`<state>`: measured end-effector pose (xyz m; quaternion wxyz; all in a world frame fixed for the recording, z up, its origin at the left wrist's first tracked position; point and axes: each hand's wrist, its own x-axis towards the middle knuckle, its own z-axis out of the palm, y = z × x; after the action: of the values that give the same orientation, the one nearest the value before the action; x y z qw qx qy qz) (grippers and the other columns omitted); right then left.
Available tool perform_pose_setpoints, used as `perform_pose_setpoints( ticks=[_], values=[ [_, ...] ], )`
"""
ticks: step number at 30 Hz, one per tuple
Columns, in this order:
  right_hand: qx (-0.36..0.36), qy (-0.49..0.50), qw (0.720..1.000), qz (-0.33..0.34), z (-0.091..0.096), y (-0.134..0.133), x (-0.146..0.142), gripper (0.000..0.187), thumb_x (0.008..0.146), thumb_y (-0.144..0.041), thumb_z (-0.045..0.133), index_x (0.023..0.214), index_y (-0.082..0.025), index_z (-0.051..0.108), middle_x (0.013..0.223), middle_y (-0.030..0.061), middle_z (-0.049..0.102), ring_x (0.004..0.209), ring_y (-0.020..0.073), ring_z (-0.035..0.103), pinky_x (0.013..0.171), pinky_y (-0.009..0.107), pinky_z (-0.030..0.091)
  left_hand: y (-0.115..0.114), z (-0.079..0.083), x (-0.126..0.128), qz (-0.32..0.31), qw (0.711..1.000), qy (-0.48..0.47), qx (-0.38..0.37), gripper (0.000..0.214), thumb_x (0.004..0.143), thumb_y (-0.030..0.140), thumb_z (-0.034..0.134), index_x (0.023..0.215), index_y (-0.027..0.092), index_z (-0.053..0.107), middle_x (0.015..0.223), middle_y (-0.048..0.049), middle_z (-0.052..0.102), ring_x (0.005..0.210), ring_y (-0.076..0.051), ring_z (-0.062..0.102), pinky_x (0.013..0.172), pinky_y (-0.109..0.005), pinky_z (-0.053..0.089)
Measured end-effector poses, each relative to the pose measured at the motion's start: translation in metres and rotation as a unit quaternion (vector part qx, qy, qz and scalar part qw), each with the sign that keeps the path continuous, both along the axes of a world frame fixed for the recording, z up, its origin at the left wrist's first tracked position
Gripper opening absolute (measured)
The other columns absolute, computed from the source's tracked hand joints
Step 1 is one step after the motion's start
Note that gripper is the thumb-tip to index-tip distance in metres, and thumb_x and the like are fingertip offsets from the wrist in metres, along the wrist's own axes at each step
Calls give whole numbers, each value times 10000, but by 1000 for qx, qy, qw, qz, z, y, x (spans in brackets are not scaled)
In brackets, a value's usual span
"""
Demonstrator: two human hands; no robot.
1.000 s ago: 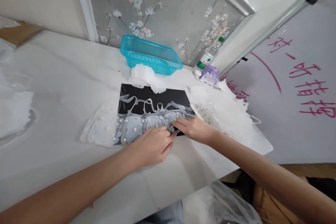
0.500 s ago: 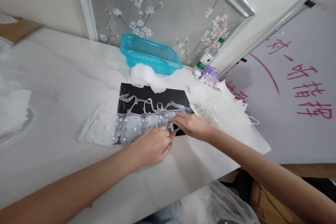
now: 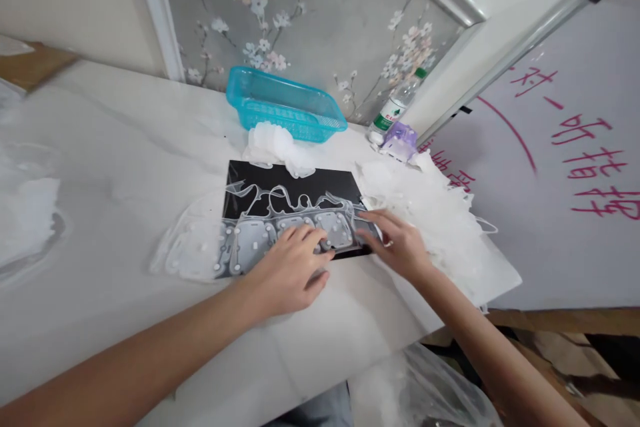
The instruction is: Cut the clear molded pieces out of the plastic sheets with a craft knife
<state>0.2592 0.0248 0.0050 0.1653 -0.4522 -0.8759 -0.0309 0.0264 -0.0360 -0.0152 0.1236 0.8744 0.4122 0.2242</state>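
Observation:
A translucent sheet of joined, rounded plastic pieces [image 3: 253,243] lies across a black mat [image 3: 320,181], its left end reaching onto the white table. Thin curled strips stand along its far edge. My left hand [image 3: 295,267] rests over the near middle of the sheet, fingers spread, covering part of it. At the sheet's right end is my right hand [image 3: 397,243], fingers apart, close to or touching the strip there. A small stack of loose white pieces [image 3: 275,147] sits at the mat's far edge.
A blue plastic basket [image 3: 287,107] stands by the wall. To the right are a water bottle [image 3: 395,107], a purple item [image 3: 400,139] and a heap of white plastic scraps [image 3: 430,213]. A whiteboard [image 3: 560,213] borders the right side. A clear bag [image 3: 430,387] hangs below the table edge.
My right hand has moved right and opened from its pinch at the sheet. My left hand has uncurled and flattened over the sheet, and the right-end piece now lies flat in view.

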Motion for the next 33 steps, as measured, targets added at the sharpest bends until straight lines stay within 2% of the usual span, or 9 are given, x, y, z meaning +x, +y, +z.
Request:
perform_pose_setpoints(
  ticks=[4,8,13,17,21,24,27,30,33],
  values=[
    [-40,-60,976,-207,0,13,19,276,863,-337,504,1070,-184,603,1098,76,610,800,188,612,628,285,447,1,-1,0,-13,1000,18,6,322,861,278,451,1121,188,618,1198,-103,544,1144,-273,429,935,-446,361],
    [-112,-82,963,-231,3,21,15,215,876,-257,437,906,-166,630,1034,101,613,929,224,582,680,290,419,3,-1,-1,-23,999,27,-3,333,875,297,435,1138,214,621,1277,-78,540,1195,-283,400,955,-467,336],
    [-126,-55,961,-241,8,29,12,96,816,-231,490,846,-176,563,896,76,632,736,180,586,602,274,393,7,-1,-5,-32,998,37,-37,356,879,339,443,1194,263,590,1350,-47,499,1255,-294,356,970,-499,309],
    [-107,158,955,-229,17,33,21,141,823,-303,480,912,-194,478,737,23,627,562,142,559,549,271,410,8,2,-6,-39,996,44,-60,361,873,331,456,1207,272,581,1367,-59,478,1275,-291,346,980,-504,301],
    [-129,414,881,-187,33,22,20,288,785,-429,552,926,-217,419,856,45,658,646,160,631,599,302,476,9,4,-7,-42,995,50,-76,375,869,339,457,1228,296,559,1397,-41,442,1290,-285,330,987,-500,288],
    [-213,499,832,-112,42,7,7,266,786,-402,567,932,-233,422,1021,57,635,850,164,631,743,330,500,11,5,-7,-46,994,50,-82,369,860,329,472,1217,318,564,1390,-23,452,1287,-279,331,988,-493,282],
    [-251,549,796,-50,43,-7,-12,179,804,-351,511,874,-249,382,855,14,590,777,139,587,753,320,489,12,5,-7,-46,994,54,-80,353,858,325,472,1194,324,581,1386,-12,458,1287,-278,327,984,-492,280],
    [-276,604,747,-12,40,-14,-30,234,842,-391,415,698,-238,311,554,-51,336,493,111,397,553,264,430,13,5,-6,-47,994,63,-70,347,862,335,461,1187,323,584,1387,-15,457,1283,-281,330,977,-495,280],
    [-345,664,663,28,34,-12,-43,464,873,-471,376,541,-210,184,457,-73,118,387,85,163,408,229,259,13,4,-6,-49,994,72,-63,350,872,343,445,1194,321,579,1389,-21,454,1282,-281,333,974,-495,281]
  ],
)
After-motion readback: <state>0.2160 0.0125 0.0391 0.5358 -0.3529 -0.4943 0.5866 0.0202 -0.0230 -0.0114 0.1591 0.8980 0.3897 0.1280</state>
